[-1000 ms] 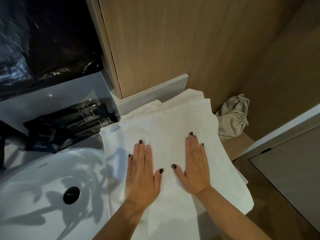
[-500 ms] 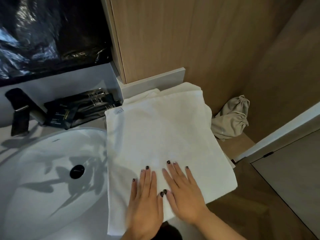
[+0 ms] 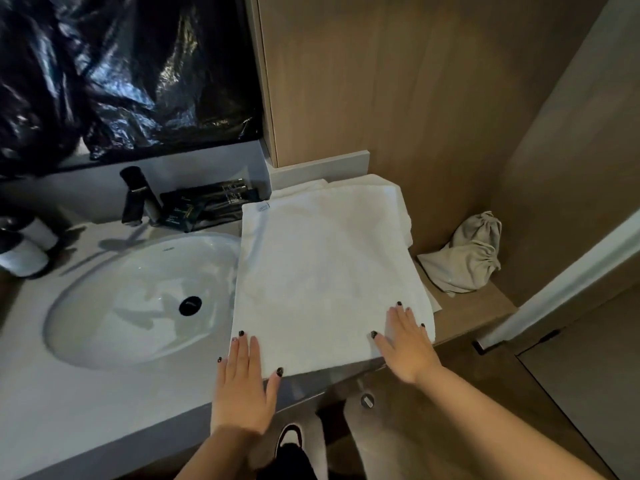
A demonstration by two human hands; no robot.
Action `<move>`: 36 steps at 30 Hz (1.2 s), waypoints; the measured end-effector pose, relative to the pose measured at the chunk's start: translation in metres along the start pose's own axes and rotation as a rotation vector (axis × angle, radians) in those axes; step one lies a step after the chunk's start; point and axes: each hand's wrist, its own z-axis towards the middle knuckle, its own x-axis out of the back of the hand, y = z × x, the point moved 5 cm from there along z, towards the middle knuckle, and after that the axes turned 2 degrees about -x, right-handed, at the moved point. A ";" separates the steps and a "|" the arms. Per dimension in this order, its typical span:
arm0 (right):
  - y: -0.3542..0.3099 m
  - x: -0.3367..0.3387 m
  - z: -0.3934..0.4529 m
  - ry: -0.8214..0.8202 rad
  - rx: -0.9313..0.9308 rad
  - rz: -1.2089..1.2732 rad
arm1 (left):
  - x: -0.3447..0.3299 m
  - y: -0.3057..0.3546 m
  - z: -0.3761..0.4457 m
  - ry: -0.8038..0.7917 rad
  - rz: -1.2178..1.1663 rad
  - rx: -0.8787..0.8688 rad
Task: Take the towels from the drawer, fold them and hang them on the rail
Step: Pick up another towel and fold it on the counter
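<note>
Far left I see two bottles [image 3: 26,244], then the black tap [image 3: 136,197] and the dark packets [image 3: 207,207] behind the white basin [image 3: 138,299]. Just right of the basin the white towel [image 3: 329,271] lies flat on the counter [image 3: 104,403], folded into a rectangle over more white towelling at its far edge.

My left hand [image 3: 244,386] lies flat, fingers straight and together, the tips resting on the towel's near left corner, the palm on the counter. My right hand [image 3: 405,344] is flat too, fingers straight and slightly spread, pressing the near right corner. Neither holds anything. Farther right a grey drawstring bag [image 3: 465,254] sits on the wooden ledge [image 3: 460,313].

I judge the folding step is in hand: smoothing this fold. Next I would take the near edge at both corners and bring it to the far edge, keeping the corners matched, or else lift the towel for the rail, which is not in view.

Half a second ago both hands lay side by side near the middle of the near edge; now they are well apart, one at each corner. The view has swung left, showing the bottles.
</note>
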 end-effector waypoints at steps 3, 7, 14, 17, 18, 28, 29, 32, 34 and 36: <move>-0.017 -0.001 -0.028 0.148 -0.049 0.341 | 0.006 -0.003 -0.018 0.121 -0.328 0.079; -0.050 -0.025 -0.060 0.180 -0.131 0.672 | 0.025 -0.013 -0.021 0.387 -0.881 0.299; -0.115 -0.079 -0.081 -0.026 -0.390 1.157 | 0.023 -0.023 0.003 0.011 -0.922 0.485; -0.145 -0.097 -0.087 -0.221 -0.562 1.471 | 0.021 -0.030 0.006 -0.101 -0.962 0.461; -0.153 -0.101 -0.087 -0.258 -0.603 1.578 | 0.022 -0.032 0.005 -0.125 -1.015 0.452; -0.210 -0.120 -0.088 -0.234 -0.504 2.246 | 0.072 -0.033 -0.019 -0.103 -1.406 0.333; -0.211 -0.116 -0.084 -0.230 -0.465 2.263 | 0.076 -0.035 -0.020 -0.108 -1.410 0.309; -0.196 -0.100 -0.071 -0.036 -0.447 2.294 | 0.082 -0.041 -0.022 -0.114 -1.399 0.279; -0.177 -0.091 -0.069 0.111 -0.500 2.282 | 0.081 -0.046 -0.027 -0.139 -1.389 0.270; -0.161 -0.085 -0.071 0.206 -0.535 2.256 | 0.085 -0.049 -0.030 -0.158 -1.381 0.258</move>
